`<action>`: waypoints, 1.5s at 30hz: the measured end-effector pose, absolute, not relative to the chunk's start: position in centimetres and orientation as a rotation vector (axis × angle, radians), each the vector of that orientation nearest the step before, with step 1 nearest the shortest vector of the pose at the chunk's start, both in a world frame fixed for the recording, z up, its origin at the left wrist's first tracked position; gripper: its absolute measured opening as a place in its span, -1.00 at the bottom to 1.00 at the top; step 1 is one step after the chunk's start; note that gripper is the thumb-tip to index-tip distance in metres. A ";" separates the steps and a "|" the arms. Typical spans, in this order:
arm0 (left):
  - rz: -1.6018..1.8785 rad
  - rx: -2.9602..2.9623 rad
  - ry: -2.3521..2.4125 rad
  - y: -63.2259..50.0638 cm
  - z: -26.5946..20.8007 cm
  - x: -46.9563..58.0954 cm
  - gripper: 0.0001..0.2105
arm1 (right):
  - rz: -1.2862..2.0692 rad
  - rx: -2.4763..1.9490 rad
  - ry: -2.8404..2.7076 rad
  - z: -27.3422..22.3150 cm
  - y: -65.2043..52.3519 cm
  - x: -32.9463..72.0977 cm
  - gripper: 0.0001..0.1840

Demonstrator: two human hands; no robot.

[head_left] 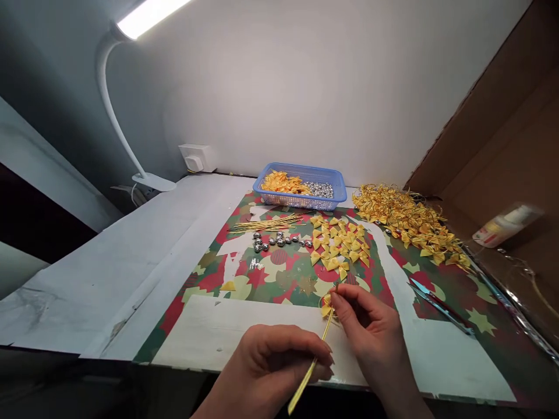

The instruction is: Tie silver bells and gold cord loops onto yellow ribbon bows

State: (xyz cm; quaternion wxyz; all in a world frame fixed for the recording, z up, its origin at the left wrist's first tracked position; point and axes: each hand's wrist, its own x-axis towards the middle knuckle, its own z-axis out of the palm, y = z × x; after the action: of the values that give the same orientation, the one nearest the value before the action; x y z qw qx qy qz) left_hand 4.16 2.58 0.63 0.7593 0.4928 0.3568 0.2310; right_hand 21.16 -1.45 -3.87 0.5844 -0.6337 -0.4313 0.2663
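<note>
Near the table's front edge, my left hand is curled closed around a gold cord, whose lower end hangs down past the fingers. The cord runs up to my right hand, which pinches its upper part between thumb and fingertips. A yellow ribbon bow shows just behind the right fingertips; whether it is attached to the cord I cannot tell. Beyond the hands, yellow bows are laid out close together. Left of them lie silver beads and a bundle of gold cords.
A blue basket of yellow bows and silver beads stands at the wall. Finished-looking corded bows are heaped at right. Thread snips lie right of my hands. A bottle stands by the cardboard side; a lamp lights from the left.
</note>
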 end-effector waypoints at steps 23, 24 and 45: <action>0.407 1.085 0.891 3.0 0.6 3.5 -0.77 | -0.197 -1.051 -1.756 -2.8 -3.4 21.8 -0.67; 0.390 1.084 0.878 3.0 0.6 3.4 -0.77 | -0.212 -1.037 -1.789 -2.8 -3.3 21.8 -0.70; 0.386 0.932 0.758 3.2 0.3 2.8 -0.88 | -0.392 -1.012 -1.957 -2.9 -3.3 22.1 -0.75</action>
State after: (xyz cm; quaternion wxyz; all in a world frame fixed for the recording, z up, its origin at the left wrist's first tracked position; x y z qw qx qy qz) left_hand 2.79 3.22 0.30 0.8075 0.4359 0.3542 0.1802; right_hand 22.15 -3.32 -2.89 0.4367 -0.4067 -0.7868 -0.1575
